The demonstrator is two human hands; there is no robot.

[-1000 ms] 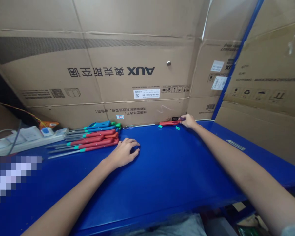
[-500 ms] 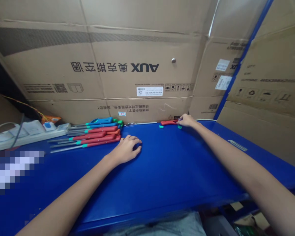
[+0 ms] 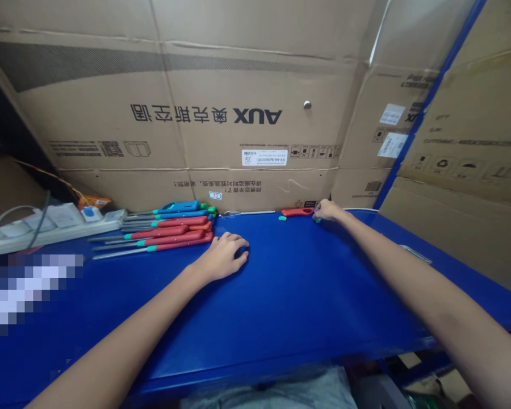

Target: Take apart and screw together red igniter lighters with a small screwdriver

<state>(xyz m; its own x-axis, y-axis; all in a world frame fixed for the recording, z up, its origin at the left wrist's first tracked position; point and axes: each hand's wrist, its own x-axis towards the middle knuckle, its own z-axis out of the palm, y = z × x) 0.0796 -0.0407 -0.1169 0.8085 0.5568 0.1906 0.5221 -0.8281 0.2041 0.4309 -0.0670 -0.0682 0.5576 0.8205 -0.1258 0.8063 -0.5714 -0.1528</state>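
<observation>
My right hand [image 3: 329,211] reaches to the back of the blue table [image 3: 281,295] and pinches the near end of a red lighter-like tool [image 3: 297,212] with teal parts that lies against the cardboard wall. A small teal piece [image 3: 283,218] lies loose beside it. My left hand [image 3: 225,257] rests on the table with fingers curled, holding nothing, just right of a row of several red and blue long-nosed tools [image 3: 166,228].
Large cardboard boxes [image 3: 221,113] form the back and right walls. A white power strip [image 3: 46,224] with cables sits at the far left. A thin metal rod [image 3: 249,213] lies along the back edge. A blue upright post [image 3: 426,108] stands at the right.
The view has shifted slightly to the left and down. My right hand stays on the end of the red tool, which lies a little closer to the wall. My left hand has not moved.
</observation>
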